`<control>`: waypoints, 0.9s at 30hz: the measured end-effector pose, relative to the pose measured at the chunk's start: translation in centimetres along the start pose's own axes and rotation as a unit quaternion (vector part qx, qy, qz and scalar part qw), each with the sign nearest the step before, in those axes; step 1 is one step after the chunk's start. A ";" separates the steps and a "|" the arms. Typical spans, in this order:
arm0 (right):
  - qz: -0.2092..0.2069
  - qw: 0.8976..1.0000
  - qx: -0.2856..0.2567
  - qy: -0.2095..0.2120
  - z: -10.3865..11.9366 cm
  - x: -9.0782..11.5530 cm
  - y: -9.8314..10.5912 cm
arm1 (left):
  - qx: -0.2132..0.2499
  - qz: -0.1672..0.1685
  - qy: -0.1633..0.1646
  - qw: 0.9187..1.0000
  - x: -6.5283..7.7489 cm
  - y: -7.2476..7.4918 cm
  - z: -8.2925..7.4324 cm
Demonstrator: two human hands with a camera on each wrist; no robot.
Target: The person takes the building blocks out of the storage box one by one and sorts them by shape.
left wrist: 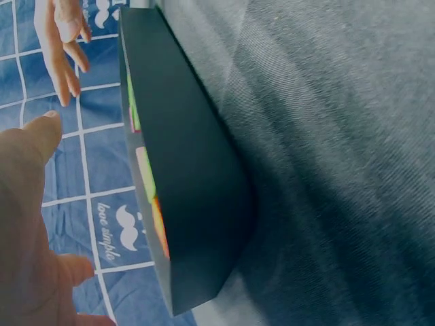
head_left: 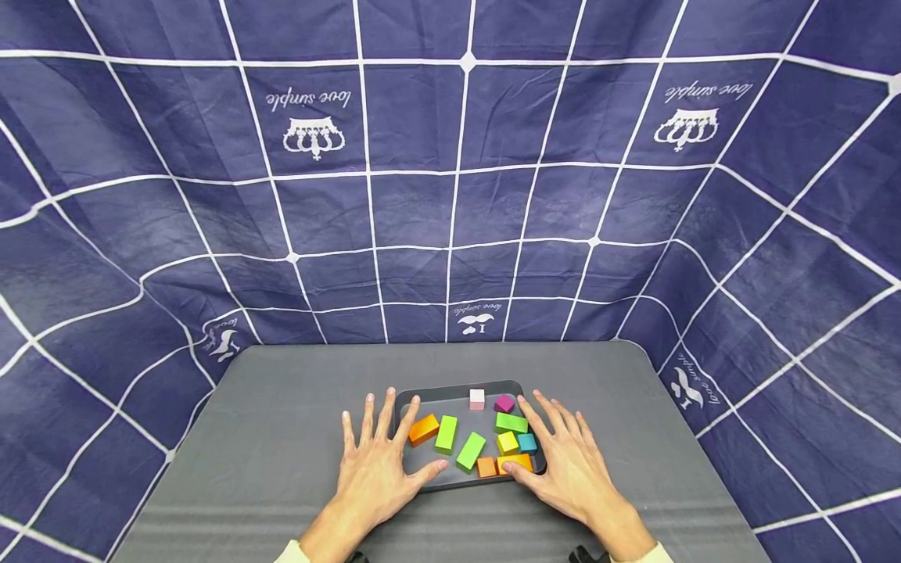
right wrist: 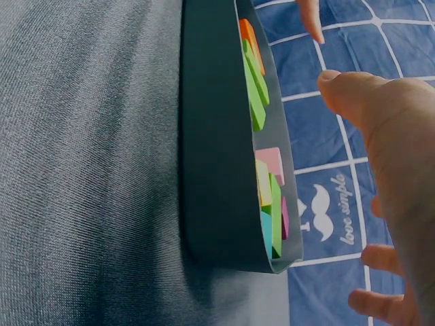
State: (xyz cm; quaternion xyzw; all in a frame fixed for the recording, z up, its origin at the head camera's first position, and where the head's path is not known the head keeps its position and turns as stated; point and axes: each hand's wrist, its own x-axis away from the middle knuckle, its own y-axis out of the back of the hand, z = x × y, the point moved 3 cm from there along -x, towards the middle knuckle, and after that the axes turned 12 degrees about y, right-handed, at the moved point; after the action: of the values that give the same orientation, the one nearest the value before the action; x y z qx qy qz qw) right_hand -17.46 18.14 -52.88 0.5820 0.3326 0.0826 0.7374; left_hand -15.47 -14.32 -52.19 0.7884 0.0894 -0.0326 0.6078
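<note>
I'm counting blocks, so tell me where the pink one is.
In the head view, the pink block sits by the tray's far wall, just left of the purple block.

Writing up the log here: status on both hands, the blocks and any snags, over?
Left hand and right hand: fingers spread above tray, holding nothing. Visible blocks inside tray. Possible snag: yellow block crowds blue block.

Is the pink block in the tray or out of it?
In: the head view shows the pink block within the tray, near its far wall.
</note>
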 end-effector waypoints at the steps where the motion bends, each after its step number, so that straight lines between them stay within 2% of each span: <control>1: -0.001 1.000 -0.004 0.001 -0.1 0.0 -0.1 | 0.003 0.006 0.001 1.000 0.1 -0.2 0.0; 6: -0.001 1.000 -0.019 0.004 -0.2 -0.1 -0.2 | 0.017 0.037 0.010 0.999 0.2 -1.0 0.2; 12: 0.026 0.999 -0.033 0.006 0.1 -0.7 -0.4 | 0.042 0.069 0.018 0.997 0.1 -2.3 1.0; 20: 0.046 0.998 -0.041 0.033 0.4 -1.4 -0.1 | 0.046 0.089 0.015 0.995 -0.8 -3.4 1.8; 27: 0.042 0.996 -0.044 0.071 1.1 -2.4 -0.4 | 0.052 0.095 0.014 0.994 -0.9 -3.8 1.9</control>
State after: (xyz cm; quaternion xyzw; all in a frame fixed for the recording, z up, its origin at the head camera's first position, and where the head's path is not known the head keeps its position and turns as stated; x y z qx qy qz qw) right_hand -18.76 15.87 -52.15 0.5552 0.3558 0.1692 0.7325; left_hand -16.91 -15.36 -56.14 0.8242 0.0206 0.0320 0.5649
